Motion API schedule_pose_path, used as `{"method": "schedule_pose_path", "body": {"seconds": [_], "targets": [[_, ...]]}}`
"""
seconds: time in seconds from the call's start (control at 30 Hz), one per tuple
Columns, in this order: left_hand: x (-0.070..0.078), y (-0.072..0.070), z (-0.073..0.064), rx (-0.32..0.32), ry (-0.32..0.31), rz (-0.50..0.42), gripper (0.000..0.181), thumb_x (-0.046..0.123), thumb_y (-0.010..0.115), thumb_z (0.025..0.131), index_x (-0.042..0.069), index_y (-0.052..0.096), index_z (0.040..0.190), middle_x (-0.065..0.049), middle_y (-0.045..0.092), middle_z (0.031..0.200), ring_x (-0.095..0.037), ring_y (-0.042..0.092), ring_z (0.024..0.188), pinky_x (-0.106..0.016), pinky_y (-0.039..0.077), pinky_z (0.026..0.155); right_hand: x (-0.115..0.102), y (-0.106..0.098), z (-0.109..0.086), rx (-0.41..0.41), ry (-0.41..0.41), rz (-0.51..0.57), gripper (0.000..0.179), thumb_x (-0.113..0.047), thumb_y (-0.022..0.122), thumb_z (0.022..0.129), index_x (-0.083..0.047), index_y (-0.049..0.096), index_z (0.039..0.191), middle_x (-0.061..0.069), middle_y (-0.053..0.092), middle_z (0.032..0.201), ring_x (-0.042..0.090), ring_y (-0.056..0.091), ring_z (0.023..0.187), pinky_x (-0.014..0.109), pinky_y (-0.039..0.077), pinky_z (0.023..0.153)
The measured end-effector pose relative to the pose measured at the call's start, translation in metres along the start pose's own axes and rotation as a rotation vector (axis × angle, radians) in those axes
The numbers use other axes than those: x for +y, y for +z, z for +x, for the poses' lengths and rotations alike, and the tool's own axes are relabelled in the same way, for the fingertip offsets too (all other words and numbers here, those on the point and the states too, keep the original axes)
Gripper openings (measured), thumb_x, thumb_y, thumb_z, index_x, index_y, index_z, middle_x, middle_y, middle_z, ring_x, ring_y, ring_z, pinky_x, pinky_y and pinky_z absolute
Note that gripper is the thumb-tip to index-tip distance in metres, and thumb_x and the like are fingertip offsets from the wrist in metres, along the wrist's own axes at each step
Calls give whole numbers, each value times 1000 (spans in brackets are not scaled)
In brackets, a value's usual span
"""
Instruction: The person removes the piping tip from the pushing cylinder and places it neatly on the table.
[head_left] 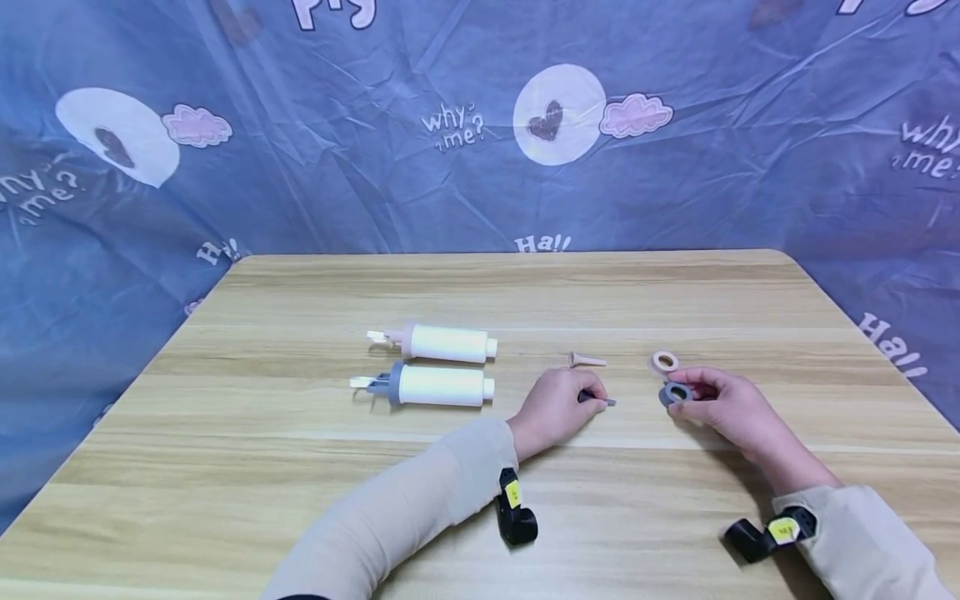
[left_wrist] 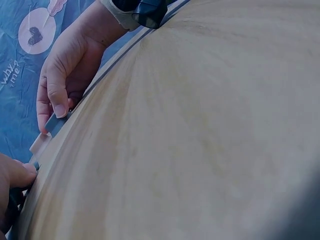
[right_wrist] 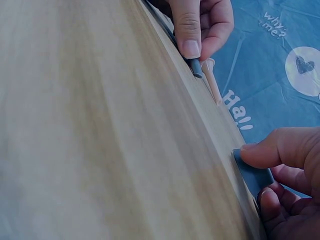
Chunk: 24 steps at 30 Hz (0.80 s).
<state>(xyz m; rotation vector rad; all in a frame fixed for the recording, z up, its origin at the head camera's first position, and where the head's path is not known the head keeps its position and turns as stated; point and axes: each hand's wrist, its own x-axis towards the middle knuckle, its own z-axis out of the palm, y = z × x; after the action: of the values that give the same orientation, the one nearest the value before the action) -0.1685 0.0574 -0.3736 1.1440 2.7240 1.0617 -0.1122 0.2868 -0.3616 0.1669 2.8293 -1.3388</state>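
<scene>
My left hand (head_left: 558,406) pinches a small dark grey piece with a thin stem (head_left: 611,402) low over the table; most of it lies under the fingers. In the right wrist view, the tip of that grey stem (right_wrist: 196,69) sticks out below the thumb. My right hand (head_left: 731,408) pinches a blue-grey ring (head_left: 677,393) between thumb and fingers at the table surface. Just behind that ring lies a pale pink ring (head_left: 664,361). A pale pink piece with a flared end and narrow stem (head_left: 588,360) lies beyond my left hand.
Left of my hands, two white cylinders lie on their sides, one with a pink collar (head_left: 448,343), one with a blue-grey collar (head_left: 442,386); each has a white tip. The wooden table (head_left: 225,467) ends at a blue printed cloth (head_left: 360,167).
</scene>
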Motion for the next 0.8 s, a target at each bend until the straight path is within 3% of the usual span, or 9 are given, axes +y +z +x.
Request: {"method": "schedule_pose_path", "body": {"seconds": [0.8], "targets": [[-2, 3, 1, 15, -1, 22, 4, 18, 68, 83, 18, 68, 79, 11, 67, 85, -2, 55, 81, -12, 42, 79, -1, -2, 0, -33, 6, -24, 60, -17, 76, 76, 8, 50, 124, 5, 56, 94, -1, 48, 77, 17, 45, 61]]}}
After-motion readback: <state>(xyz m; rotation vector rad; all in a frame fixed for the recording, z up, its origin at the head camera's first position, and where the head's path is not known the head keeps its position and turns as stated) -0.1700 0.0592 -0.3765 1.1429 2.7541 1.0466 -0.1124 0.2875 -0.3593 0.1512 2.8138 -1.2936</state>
